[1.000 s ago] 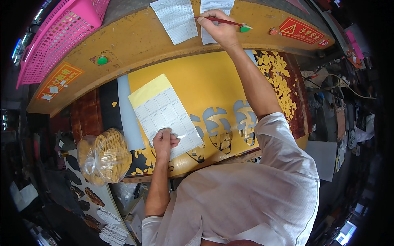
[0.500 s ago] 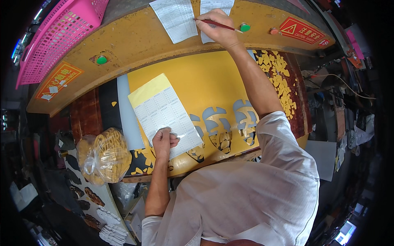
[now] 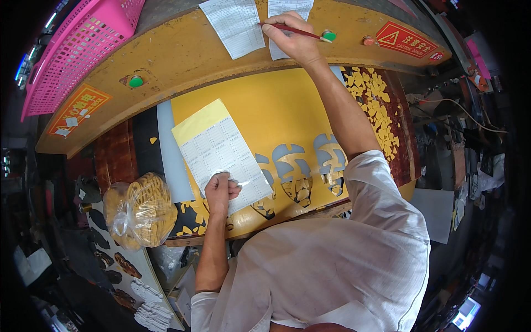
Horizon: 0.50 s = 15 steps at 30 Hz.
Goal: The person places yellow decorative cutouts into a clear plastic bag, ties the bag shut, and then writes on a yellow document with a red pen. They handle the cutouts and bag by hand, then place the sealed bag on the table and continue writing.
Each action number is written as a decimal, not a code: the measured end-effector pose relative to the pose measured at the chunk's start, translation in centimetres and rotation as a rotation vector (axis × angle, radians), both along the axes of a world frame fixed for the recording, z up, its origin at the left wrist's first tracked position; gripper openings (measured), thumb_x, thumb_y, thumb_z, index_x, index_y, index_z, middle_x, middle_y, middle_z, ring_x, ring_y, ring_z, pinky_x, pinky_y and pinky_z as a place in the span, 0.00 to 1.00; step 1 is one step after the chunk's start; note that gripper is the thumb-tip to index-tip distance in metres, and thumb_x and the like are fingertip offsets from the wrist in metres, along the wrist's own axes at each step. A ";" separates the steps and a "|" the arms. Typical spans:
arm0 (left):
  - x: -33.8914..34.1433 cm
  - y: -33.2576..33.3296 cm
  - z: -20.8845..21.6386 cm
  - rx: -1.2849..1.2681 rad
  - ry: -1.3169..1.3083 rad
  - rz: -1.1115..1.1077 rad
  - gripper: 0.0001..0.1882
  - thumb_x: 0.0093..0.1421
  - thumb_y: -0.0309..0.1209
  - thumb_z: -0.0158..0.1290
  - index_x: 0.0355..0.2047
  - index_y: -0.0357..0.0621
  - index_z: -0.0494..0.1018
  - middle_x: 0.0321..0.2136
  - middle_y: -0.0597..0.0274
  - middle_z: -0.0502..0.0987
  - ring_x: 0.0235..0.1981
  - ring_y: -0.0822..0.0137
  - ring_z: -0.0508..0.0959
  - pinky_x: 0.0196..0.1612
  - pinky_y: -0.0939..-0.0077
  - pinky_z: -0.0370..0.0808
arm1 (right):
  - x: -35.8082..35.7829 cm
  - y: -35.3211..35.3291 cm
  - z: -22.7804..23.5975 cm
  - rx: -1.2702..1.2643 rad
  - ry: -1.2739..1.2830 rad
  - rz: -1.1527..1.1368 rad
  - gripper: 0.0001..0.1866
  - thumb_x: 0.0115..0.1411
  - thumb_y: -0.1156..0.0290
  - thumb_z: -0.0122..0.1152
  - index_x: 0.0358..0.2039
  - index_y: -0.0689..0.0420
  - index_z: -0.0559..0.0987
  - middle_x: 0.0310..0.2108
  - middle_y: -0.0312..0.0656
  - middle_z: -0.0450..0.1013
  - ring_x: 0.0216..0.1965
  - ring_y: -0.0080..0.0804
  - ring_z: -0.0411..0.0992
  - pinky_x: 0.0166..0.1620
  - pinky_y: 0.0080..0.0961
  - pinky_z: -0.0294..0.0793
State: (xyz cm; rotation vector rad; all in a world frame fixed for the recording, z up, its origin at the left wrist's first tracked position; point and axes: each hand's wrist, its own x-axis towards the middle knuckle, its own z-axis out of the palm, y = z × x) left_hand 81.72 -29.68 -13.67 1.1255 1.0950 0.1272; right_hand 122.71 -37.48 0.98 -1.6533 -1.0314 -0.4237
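Note:
My left hand (image 3: 222, 188) is closed, pinching the lower part of a printed sheet of labels (image 3: 217, 149) with a plain yellow strip at its top. A shiny, clear bit shows beside the fingers. Farther off, my right hand (image 3: 293, 39) is closed around a thin dark red pen (image 3: 301, 32). It rests by two papers on the yellow machine beam; the pen's one end touches or nearly touches the left paper form (image 3: 235, 26), while the right paper form (image 3: 291, 8) lies partly behind the hand. Under the sheet spreads yellow material (image 3: 249, 94) with shoe-shaped cut-outs (image 3: 293, 171) along its near edge.
A clear bag of yellow cut pieces (image 3: 141, 210) stands at the left. Loose yellow scraps (image 3: 376, 105) lie at the right. The beam (image 3: 182, 61) carries green buttons (image 3: 136, 81) and warning stickers (image 3: 406, 41). A pink basket (image 3: 83, 50) sits at the far left.
My right hand and the pen have shifted very slightly left, with the pen's angle changed a little. My left hand and the label sheet stay almost still.

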 end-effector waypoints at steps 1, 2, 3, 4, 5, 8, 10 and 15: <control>0.0 0.0 0.0 0.006 0.012 -0.001 0.12 0.71 0.34 0.52 0.41 0.37 0.79 0.25 0.61 0.79 0.22 0.68 0.82 0.25 0.78 0.80 | -0.1 -0.1 0.0 0.000 -0.009 -0.005 0.11 0.58 0.65 0.73 0.37 0.57 0.87 0.37 0.41 0.79 0.41 0.31 0.77 0.47 0.29 0.76; 0.0 0.0 0.0 0.000 0.002 0.001 0.12 0.71 0.34 0.52 0.41 0.37 0.79 0.25 0.61 0.79 0.22 0.68 0.82 0.25 0.78 0.80 | -0.2 -0.2 -0.1 0.008 0.018 0.001 0.11 0.58 0.65 0.72 0.37 0.58 0.87 0.37 0.41 0.79 0.41 0.31 0.77 0.47 0.29 0.76; 0.0 0.0 0.1 -0.001 0.001 0.002 0.12 0.71 0.34 0.52 0.41 0.37 0.79 0.25 0.61 0.79 0.22 0.68 0.82 0.25 0.78 0.80 | -0.6 -0.4 -0.2 0.018 0.036 0.001 0.11 0.58 0.66 0.72 0.38 0.58 0.87 0.37 0.41 0.79 0.41 0.32 0.76 0.47 0.29 0.76; 0.0 0.0 0.1 0.002 0.012 0.002 0.12 0.70 0.34 0.53 0.41 0.37 0.79 0.25 0.61 0.79 0.22 0.69 0.82 0.25 0.78 0.80 | -0.9 -0.7 -0.4 0.028 0.038 0.004 0.11 0.58 0.66 0.72 0.38 0.58 0.87 0.37 0.41 0.79 0.41 0.32 0.76 0.48 0.29 0.76; 0.0 0.0 0.0 0.002 0.002 0.003 0.11 0.70 0.34 0.53 0.40 0.39 0.79 0.25 0.61 0.79 0.22 0.69 0.82 0.25 0.78 0.81 | -1.3 -1.0 -0.6 0.021 0.042 0.010 0.10 0.59 0.67 0.71 0.38 0.58 0.86 0.37 0.41 0.79 0.41 0.32 0.76 0.47 0.29 0.76; -0.1 -0.1 -0.1 0.008 -0.002 0.006 0.10 0.69 0.34 0.54 0.39 0.41 0.79 0.25 0.63 0.79 0.21 0.70 0.81 0.26 0.79 0.81 | -3.0 -2.3 -1.7 -0.005 0.041 0.029 0.08 0.60 0.69 0.70 0.37 0.59 0.85 0.37 0.41 0.79 0.40 0.32 0.76 0.47 0.30 0.76; -0.1 -0.1 -0.1 0.010 0.001 0.013 0.10 0.69 0.34 0.54 0.39 0.41 0.79 0.25 0.63 0.79 0.21 0.70 0.81 0.26 0.78 0.81 | -4.3 -3.3 -2.7 -0.041 0.094 0.015 0.07 0.60 0.70 0.69 0.36 0.60 0.85 0.37 0.41 0.79 0.40 0.32 0.75 0.46 0.30 0.75; 0.0 -0.3 -0.1 0.026 0.000 0.018 0.11 0.69 0.34 0.54 0.41 0.38 0.79 0.25 0.61 0.79 0.22 0.69 0.82 0.26 0.79 0.80 | -7.4 -5.9 -4.5 -0.002 0.322 0.030 0.09 0.59 0.68 0.69 0.36 0.60 0.85 0.35 0.43 0.81 0.39 0.32 0.78 0.46 0.30 0.77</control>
